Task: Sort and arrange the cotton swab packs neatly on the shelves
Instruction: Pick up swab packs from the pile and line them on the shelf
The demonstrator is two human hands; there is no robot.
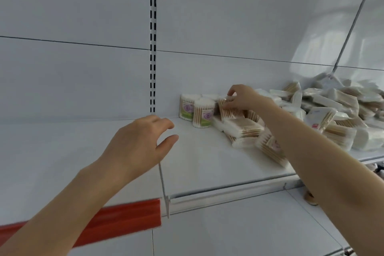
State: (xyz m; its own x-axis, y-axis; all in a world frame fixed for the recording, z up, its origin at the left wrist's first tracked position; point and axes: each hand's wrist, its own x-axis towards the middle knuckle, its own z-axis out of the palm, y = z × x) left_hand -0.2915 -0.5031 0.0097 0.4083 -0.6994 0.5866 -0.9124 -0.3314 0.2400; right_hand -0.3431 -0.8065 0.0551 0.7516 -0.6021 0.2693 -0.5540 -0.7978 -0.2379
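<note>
The cotton swab packs come in two shapes. Two round clear tubs of wooden-stick cotton swabs (pixel 203 113), each with a green and purple label, stand upright side by side at the back of the white metal shelf (pixel 197 164), white tips upward. Just right of them lie flat clear rectangular packs of cotton swabs (pixel 242 127), with tan sticks in the middle and white cotton at both ends. Some are stacked and others are tilted toward the shelf's front edge. Farther right, a loose heap of similar white packs (pixel 332 114) is piled against the back wall, and a thin grey wire divider (pixel 353 21) rises from it.

The right hand (pixel 243 97) reaches across the flat packs and grips one upright flat pack (pixel 228 109) just beside the tubs, its fingers curled over the pack's top. The left hand (pixel 141 143) hovers above bare shelf, left of the tubs and apart from every pack. Its fingers are loosely bent, the thumb is spread, and it holds nothing. A red strip (pixel 116 220) runs along the shelf's front edge below the left forearm.
</note>
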